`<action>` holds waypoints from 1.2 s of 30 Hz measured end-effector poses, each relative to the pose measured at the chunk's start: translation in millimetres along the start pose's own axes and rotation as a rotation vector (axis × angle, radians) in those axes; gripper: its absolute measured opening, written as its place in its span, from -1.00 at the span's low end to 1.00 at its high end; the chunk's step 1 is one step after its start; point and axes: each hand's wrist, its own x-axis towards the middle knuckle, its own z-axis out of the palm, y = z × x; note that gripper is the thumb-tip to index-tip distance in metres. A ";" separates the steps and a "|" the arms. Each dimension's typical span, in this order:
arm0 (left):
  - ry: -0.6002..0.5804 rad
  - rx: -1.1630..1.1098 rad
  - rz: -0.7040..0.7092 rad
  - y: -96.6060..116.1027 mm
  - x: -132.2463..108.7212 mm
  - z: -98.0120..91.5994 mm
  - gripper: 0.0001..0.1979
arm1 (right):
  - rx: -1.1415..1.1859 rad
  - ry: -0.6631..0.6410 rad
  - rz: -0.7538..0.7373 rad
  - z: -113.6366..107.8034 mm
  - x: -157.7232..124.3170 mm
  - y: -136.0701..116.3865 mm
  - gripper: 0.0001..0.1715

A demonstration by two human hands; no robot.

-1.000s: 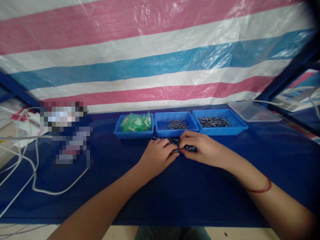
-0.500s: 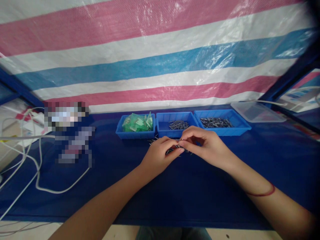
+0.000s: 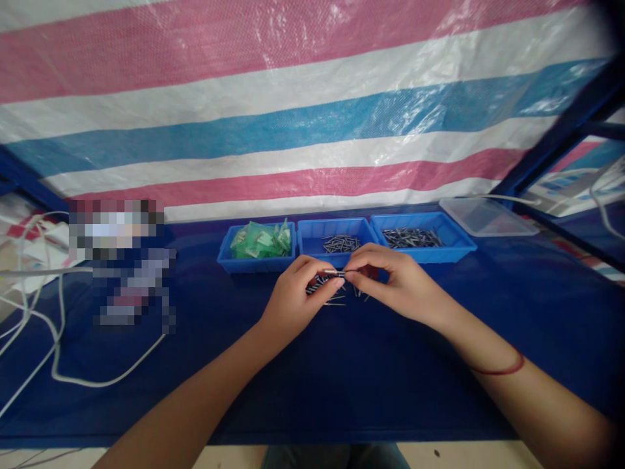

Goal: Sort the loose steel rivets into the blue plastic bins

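Note:
My left hand (image 3: 288, 296) is closed, its thumb and fingertips gathered around thin metal pins (image 3: 334, 272) that look like nails or rivets; the exact kind is too small to tell. Opposite it, my right hand (image 3: 403, 283) pinches the other end of these pins between thumb and forefinger. Below and between the hands, a loose pile of similar pins (image 3: 319, 285) lies on the blue table (image 3: 342, 378), partly hidden by my fingers. Just behind, the middle blue bin (image 3: 312, 229) holds more metal pins (image 3: 342, 243).
To its left stands a blue bin (image 3: 244, 264) of green plastic packets (image 3: 261, 240). The right blue bin (image 3: 459, 251) contains many dark pins (image 3: 413, 238). A translucent lid (image 3: 488, 218) lies at the back right. White cables (image 3: 92, 384) run along the left side. Striped sheeting (image 3: 293, 130) hangs behind.
Both hands stay together over the pile, with slight finger shifts. The pins between the fingertips show more clearly now. The whole view has shifted slightly.

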 end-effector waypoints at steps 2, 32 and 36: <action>-0.075 0.065 0.007 0.0 0.4 -2.8 -0.74 | -0.104 0.064 -0.007 -10.2 0.9 5.2 -0.88; -0.359 0.715 0.133 4.0 -8.7 7.2 -0.78 | -0.344 -0.121 -0.060 2.8 -3.4 3.8 -0.82; -0.301 0.643 0.102 3.0 -9.2 8.1 -0.80 | -0.312 -0.177 -0.071 8.4 -4.4 8.7 -0.89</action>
